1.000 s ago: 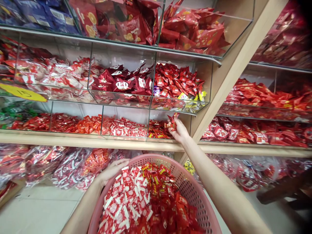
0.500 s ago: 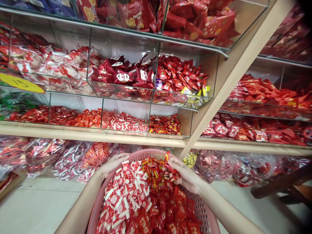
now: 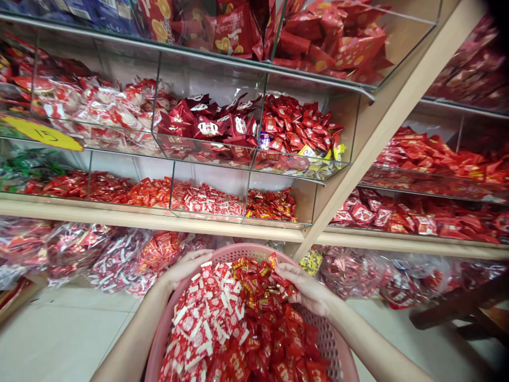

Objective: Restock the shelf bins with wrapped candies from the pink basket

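A pink perforated plastic basket (image 3: 332, 347) fills the lower middle of the view. In it lie red-and-white wrapped candies (image 3: 202, 318) on the left and red candies with yellow lettering (image 3: 254, 278) at the back. Larger red-wrapped candies (image 3: 294, 339) cover the right and front. My left hand (image 3: 186, 270) grips the basket's far left rim, its fingertips partly over the edge. At the right rim my right hand (image 3: 304, 286) curls its fingers around a few small red candies (image 3: 282, 281), just above the pile.
Glass-fronted shelf compartments (image 3: 207, 151) of wrapped candies rise ahead, with a wooden post (image 3: 358, 159) on the right. A yellow price tag (image 3: 43, 132) marked 15 hangs left. Clear bags of candy (image 3: 119, 260) line the floor under the shelf. Dark wooden legs (image 3: 457, 302) stand at right.
The view has shifted slightly, so the shelves sit a little further right. Both hands keep their places at the basket, and the right one still holds candies.
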`<state>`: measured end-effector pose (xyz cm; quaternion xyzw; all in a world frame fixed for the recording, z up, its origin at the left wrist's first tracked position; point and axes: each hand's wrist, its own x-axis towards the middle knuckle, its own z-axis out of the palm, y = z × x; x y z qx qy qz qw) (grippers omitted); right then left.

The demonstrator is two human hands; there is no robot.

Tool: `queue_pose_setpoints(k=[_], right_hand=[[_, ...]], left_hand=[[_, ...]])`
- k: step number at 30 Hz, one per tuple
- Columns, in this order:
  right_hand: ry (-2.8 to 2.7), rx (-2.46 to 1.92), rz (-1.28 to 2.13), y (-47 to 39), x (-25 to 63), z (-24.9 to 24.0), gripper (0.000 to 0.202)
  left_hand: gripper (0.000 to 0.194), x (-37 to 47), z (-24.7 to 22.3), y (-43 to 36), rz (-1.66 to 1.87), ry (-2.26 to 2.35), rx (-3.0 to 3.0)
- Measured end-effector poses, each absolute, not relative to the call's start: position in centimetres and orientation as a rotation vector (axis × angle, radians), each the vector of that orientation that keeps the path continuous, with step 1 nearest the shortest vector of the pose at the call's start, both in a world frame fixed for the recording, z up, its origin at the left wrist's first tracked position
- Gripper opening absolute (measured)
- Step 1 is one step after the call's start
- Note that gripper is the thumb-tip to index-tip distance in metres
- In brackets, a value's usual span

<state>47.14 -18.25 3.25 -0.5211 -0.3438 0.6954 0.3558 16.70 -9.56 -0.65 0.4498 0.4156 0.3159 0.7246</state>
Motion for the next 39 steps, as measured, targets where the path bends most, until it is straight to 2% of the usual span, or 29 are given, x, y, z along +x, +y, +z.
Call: queue_pose_setpoints(k=[7, 15, 28, 39], right_hand=[[-1.136, -1.505, 1.66, -18.6, 47.7, 3.3, 0.032], [-1.118, -1.592, 1.628, -18.5, 46.6, 1.9, 0.034], [-0.876, -1.366, 1.638, -18.7, 47.0, 2.3, 0.027], [-0.767, -1.289, 1.465, -16.0, 45.6, 2.4, 0.032]], left_hand=[[0.046, 16.8, -0.8, -9.5, 0.704, 0.92, 0.982], [0.046, 16.8, -0.5, -9.7, 0.713, 0.92, 0.982], [0.047, 16.8, -0.8, -9.5, 0.715, 0.946, 1.006], [0.046, 16.7, -0.7, -9.7, 0.707, 0.929, 1.033]])
